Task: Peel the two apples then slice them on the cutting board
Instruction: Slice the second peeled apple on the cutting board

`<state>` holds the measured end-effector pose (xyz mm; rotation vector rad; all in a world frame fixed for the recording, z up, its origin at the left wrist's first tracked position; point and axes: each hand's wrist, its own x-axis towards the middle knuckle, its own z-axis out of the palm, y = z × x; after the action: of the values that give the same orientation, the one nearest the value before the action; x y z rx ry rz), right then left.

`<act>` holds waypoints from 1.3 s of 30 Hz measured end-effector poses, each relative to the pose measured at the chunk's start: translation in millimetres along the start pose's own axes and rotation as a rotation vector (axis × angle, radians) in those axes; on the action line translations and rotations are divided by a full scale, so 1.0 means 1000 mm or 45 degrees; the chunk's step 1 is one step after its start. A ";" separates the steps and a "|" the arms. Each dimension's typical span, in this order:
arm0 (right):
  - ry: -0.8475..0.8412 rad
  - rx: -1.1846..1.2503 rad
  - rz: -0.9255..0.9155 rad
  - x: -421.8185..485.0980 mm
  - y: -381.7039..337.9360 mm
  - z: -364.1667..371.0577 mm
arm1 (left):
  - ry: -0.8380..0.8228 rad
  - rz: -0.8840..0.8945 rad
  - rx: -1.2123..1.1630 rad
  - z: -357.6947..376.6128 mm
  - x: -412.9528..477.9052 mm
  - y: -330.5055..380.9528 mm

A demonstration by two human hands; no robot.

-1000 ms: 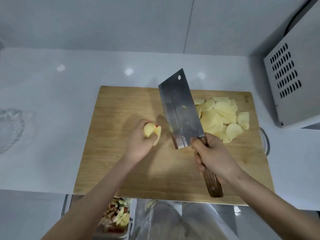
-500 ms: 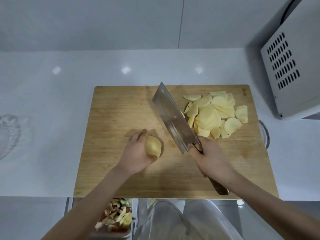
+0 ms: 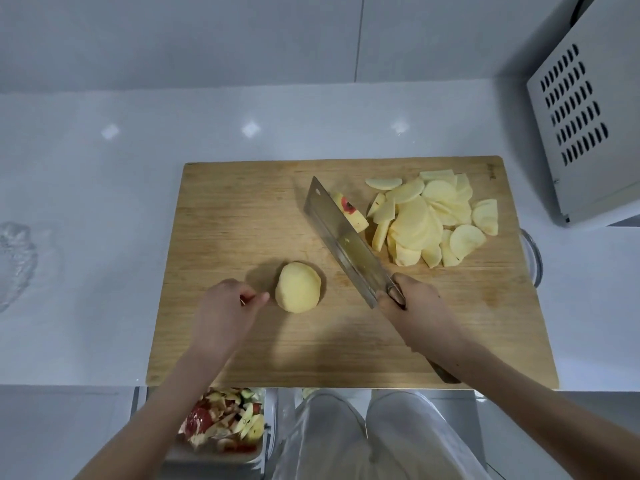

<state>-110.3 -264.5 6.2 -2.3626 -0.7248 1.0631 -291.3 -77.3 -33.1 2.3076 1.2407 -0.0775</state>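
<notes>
— White glossy counter (image 3: 86,202), pale wooden cutting board (image 3: 242,202). Where's the apple?
— Peeled yellow apple chunk (image 3: 299,287), mid-board. Left hand (image 3: 227,306) just beside it, apart, fingers curled; pinching anything, I can't tell.
— Right hand (image 3: 412,306)?
— Gripping the steel cleaver (image 3: 346,244), which slants between chunk and heaped pale apple slices (image 3: 429,220).

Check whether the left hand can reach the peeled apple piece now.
Probably yes. The left hand sits just beside the peeled apple piece, with only bare board between them; the cleaver in the right hand lies on its other side.
</notes>
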 end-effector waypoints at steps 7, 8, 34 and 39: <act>0.027 -0.093 -0.126 0.003 0.000 0.002 | 0.002 0.073 0.293 -0.002 0.006 0.009; 0.024 -0.127 -0.147 0.003 -0.001 0.002 | 0.060 0.187 0.147 0.004 0.005 0.012; -0.035 -0.459 -0.288 -0.007 0.003 0.002 | 0.179 0.312 0.173 0.019 0.016 -0.002; -0.033 -0.423 -0.285 -0.006 0.003 0.002 | 0.077 0.266 0.061 0.021 0.021 0.001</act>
<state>-114.2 -270.1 6.6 -2.4622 -1.2259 0.9375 -274.3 -70.9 -56.7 2.4838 1.0286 0.0360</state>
